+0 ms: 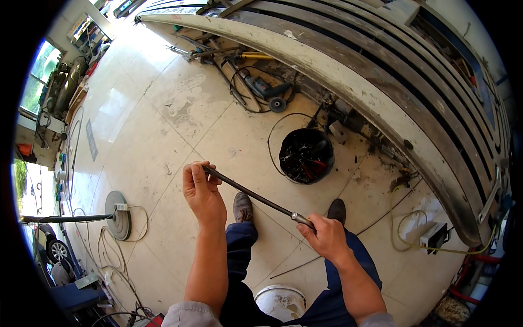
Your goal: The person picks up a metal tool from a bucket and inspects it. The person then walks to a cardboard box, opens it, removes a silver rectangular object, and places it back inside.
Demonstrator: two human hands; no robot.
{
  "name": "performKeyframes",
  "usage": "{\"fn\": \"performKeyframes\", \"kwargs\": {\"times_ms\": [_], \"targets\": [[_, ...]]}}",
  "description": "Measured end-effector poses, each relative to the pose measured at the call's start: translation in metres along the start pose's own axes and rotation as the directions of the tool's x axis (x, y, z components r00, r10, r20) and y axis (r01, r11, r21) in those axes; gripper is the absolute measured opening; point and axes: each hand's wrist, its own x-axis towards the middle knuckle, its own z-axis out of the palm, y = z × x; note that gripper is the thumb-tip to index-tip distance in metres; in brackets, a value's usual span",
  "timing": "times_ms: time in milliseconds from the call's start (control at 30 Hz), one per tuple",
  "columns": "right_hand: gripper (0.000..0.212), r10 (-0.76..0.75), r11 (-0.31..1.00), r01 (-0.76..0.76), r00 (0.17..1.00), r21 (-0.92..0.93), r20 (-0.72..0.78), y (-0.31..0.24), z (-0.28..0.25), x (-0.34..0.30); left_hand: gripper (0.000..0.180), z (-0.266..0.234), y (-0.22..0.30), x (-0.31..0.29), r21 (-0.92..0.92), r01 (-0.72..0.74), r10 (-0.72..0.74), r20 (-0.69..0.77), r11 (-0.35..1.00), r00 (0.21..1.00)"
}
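A long dark metal rod (250, 192) slants down to the right between my hands, above the floor. Its upper end lies between the thumb and fingers of my left hand (201, 185), which is closed on it. A shiny metal collar (297, 217) rings the rod near its lower end. Just past that collar, my right hand (327, 235) grips the thicker dark end, partly hiding it. Beyond the rod, a black bucket (327, 173) full of hand tools stands on the tiles.
A slatted metal platform (381, 98) runs along the right. By its edge lie an angle grinder (264, 89) and several bars. A round grey base (117, 215) and loose cables are at left. A white bucket (281, 294) sits between my legs; a thin rod lies on the floor.
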Motion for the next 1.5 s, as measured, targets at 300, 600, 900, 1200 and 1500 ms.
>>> {"fn": "performKeyframes", "kwargs": {"times_ms": [300, 600, 900, 1200, 1500], "targets": [[0.035, 0.159, 0.950, -0.185, 0.980, 0.253, 0.119, 0.011, 0.005, 0.001, 0.041, 0.023, 0.007, -0.008, 0.456, 0.031, -0.073, 0.075, 0.889, 0.994], [0.032, 0.390, 0.161, -0.510, 0.819, 0.845, 0.420, 0.031, 0.024, 0.001, 0.027, 0.014, 0.003, -0.012, 0.522, 0.010, -0.202, 0.312, 0.853, 0.928], [0.033, 0.439, -0.137, -0.514, 0.734, 0.846, 0.517, 0.048, 0.038, -0.006, 0.020, 0.021, 0.002, -0.019, 0.621, -0.124, -0.195, 0.419, 0.774, 0.887], [0.023, 0.498, -0.135, -0.516, 0.703, 0.846, 0.508, 0.067, 0.052, 0.002, 0.019, 0.015, 0.000, -0.017, 0.654, -0.157, -0.172, 0.410, 0.740, 0.896], [0.037, 0.584, -0.062, -0.602, 0.625, 0.796, 0.518, 0.117, 0.085, -0.017, 0.015, 0.024, -0.001, -0.022, 0.583, -0.392, -0.012, 0.568, 0.711, 0.823]]}}
